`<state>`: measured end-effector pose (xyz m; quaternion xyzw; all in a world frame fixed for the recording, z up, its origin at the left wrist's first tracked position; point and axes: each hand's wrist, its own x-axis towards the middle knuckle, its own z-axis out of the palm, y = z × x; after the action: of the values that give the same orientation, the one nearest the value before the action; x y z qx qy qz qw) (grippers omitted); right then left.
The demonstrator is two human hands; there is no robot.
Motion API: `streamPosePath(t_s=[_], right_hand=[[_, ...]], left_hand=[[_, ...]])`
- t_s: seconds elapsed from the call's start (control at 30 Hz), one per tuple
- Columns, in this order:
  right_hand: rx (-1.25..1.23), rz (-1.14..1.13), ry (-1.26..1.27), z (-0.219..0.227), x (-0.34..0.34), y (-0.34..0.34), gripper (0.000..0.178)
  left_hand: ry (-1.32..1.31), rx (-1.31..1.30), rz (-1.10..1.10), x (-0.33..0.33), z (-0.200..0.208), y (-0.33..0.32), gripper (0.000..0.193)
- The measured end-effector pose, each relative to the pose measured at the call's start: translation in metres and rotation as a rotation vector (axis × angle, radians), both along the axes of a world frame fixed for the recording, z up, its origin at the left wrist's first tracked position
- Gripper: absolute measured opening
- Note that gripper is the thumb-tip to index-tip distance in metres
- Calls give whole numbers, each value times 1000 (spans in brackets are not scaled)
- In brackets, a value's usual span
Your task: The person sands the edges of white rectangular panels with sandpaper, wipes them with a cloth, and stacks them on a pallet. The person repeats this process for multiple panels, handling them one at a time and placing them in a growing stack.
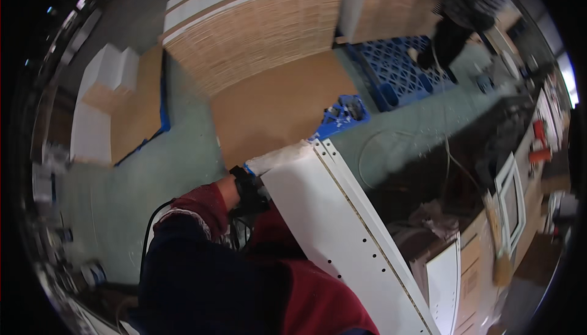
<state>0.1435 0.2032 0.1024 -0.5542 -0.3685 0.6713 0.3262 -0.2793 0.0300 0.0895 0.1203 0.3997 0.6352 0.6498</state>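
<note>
The left hand [247, 189], in a dark glove at the end of a red and navy sleeve, is closed around the upper left corner of a long white laminated board [333, 225] with a row of small drilled holes; how tightly the fingers wrap cannot be told. The board slants from that corner down toward the lower right edge of the view. The right hand is out of sight. Beyond the board's top corner lie a flat brown sheet [275, 105] and a blue plastic pallet [400, 69] on the grey-green floor [183, 151].
</note>
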Motion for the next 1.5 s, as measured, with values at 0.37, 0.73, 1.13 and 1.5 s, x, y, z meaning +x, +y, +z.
streamPosePath(t_s=[0.37, 0.73, 1.13, 1.5], right_hand=[[-47, 514, 3, -9, -281, 13, 67], [-27, 981, -58, 10, -516, 0, 68], [-561, 1812, 64, 35, -808, -216, 68], [104, 1928, -40, 50, -924, -443, 56]], left_hand=[[796, -173, 338, -153, -8, -205, 32], [1073, -782, 940, -88, -80, -420, 40], [-168, -477, 2229, -8, -81, -475, 48], [-56, -405, 2246, -169, -84, -673, 52]])
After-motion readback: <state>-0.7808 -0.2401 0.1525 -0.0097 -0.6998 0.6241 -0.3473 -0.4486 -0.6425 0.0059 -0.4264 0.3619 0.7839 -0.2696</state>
